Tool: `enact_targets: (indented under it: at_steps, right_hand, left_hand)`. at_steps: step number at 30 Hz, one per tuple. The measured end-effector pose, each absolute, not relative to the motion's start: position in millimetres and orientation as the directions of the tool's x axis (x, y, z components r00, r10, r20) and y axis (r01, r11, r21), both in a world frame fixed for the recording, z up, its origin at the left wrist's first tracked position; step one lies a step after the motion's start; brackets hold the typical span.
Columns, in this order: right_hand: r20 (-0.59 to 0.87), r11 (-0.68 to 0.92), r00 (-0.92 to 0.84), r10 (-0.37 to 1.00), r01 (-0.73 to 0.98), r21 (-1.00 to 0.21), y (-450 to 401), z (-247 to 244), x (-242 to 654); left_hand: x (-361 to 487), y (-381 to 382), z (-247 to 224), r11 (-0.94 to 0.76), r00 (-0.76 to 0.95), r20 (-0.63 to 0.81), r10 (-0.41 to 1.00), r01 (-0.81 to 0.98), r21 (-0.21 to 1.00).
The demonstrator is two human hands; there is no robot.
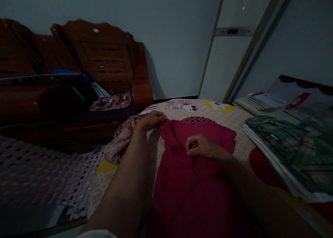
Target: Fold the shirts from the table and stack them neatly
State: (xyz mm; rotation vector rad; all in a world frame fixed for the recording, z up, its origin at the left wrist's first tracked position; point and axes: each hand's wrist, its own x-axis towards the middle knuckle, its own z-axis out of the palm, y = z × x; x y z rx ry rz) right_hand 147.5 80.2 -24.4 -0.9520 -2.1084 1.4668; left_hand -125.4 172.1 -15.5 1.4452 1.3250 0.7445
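Observation:
A magenta garment lies spread on the table, with creases near its upper left part. My left hand pinches the garment's upper left corner between thumb and fingers. Over the middle of the upper part is my right hand, its fingers curled in and the fingertips close together. Whether any cloth is caught in those fingertips is hard to make out in the dim light. A crumpled patterned cloth lies beside my left forearm, partly hidden by it.
The printed tablecloth covers the table. To the right lies a folded green plaid garment on white cloth, with papers behind it. A woven pink chair stands at the left, and a wooden bench behind it.

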Motion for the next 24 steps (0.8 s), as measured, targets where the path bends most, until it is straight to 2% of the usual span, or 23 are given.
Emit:
enact_targets:
  at_steps: [4,7,12,16,18,21,24]
  right_hand:
    - [-0.222,0.043,-0.682,0.697,0.349,-0.936,82,-25,155]
    - [-0.302,0.023,-0.68,0.668,0.424,-0.905,84,-27,161]
    - [-0.317,0.025,-0.671,0.671,0.447,-0.894,86,-32,164]
    - [-0.342,0.012,-0.654,0.675,0.473,-0.881,87,-33,162]
    - [-0.344,0.009,-0.656,0.672,0.471,-0.882,87,-33,161]
    - [-0.329,0.022,-0.67,0.665,0.458,-0.889,87,-33,163]
    - [-0.307,0.045,-0.681,0.665,0.447,-0.893,87,-34,165]
  left_hand:
    - [-108,173,-12,0.155,0.153,-0.197,0.968,0.248,0.956]
    - [-102,172,-12,0.127,0.194,-0.169,0.966,0.213,0.969]
    - [-114,169,-8,-0.025,0.379,-0.113,0.918,0.341,0.94]
    - [-126,169,-6,0.047,0.359,-0.258,0.897,0.503,0.863]
    - [-126,170,-9,0.072,0.407,-0.329,0.852,0.531,0.844]
    - [-119,168,-12,0.051,0.476,-0.352,0.806,0.537,0.842]
    - [-113,163,-9,0.045,0.465,-0.344,0.816,0.542,0.839]
